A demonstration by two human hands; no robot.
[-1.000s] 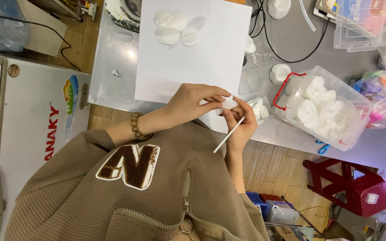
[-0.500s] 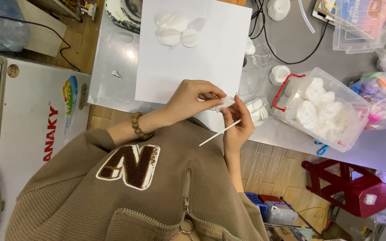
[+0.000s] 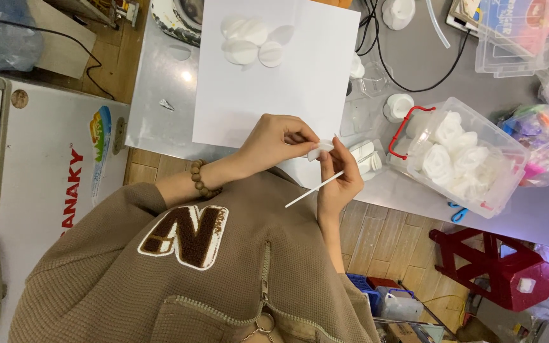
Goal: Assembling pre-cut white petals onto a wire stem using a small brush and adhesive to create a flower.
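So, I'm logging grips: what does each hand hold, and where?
Left hand pinches a small white piece by its edge; right hand grips a thin white stick at its upper end.

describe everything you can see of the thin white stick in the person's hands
The thin white stick is slim, straight, plain white, maybe plastic or paper. It lies at a slant, its free lower end pointing toward the brown sweater, its upper end pinched in the right hand. There it meets a small white piece held by the left hand, above the table edge.
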